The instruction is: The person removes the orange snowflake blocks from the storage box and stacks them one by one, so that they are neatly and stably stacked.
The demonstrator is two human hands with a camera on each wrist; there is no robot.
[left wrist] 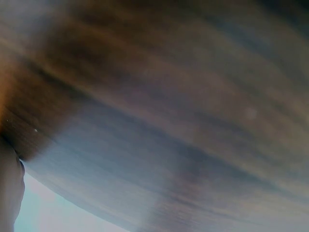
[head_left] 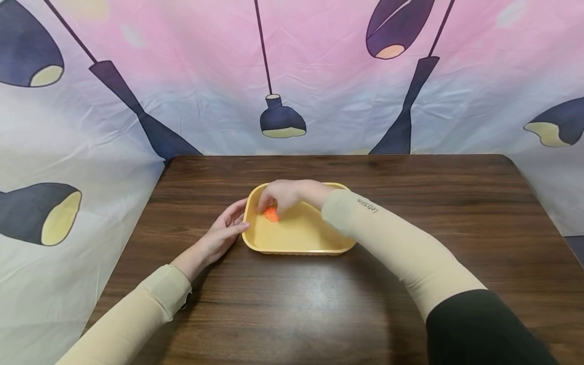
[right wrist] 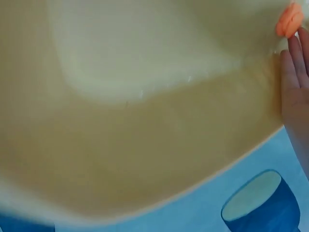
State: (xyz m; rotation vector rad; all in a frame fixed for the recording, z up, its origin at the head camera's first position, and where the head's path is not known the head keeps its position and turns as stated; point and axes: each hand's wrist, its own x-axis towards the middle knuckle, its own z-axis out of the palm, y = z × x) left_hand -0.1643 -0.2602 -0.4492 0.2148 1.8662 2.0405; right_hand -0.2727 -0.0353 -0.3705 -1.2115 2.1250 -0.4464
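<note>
Gripping the yellow basin (head_left: 301,230) with our left hand (head_left: 222,234), we have our right hand (head_left: 286,193) inside; whether it pinches the orange lump (head_left: 271,215) within the basin's left end, we cannot tell.

Yellow rectangular tray (head_left: 303,235), rounded corners, raised walls, open side up, left end held by left hand (head_left: 223,232), small lumpy orange piece (head_left: 271,214) inside near that end, at the fingertips of the right hand (head_left: 288,192)
</note>
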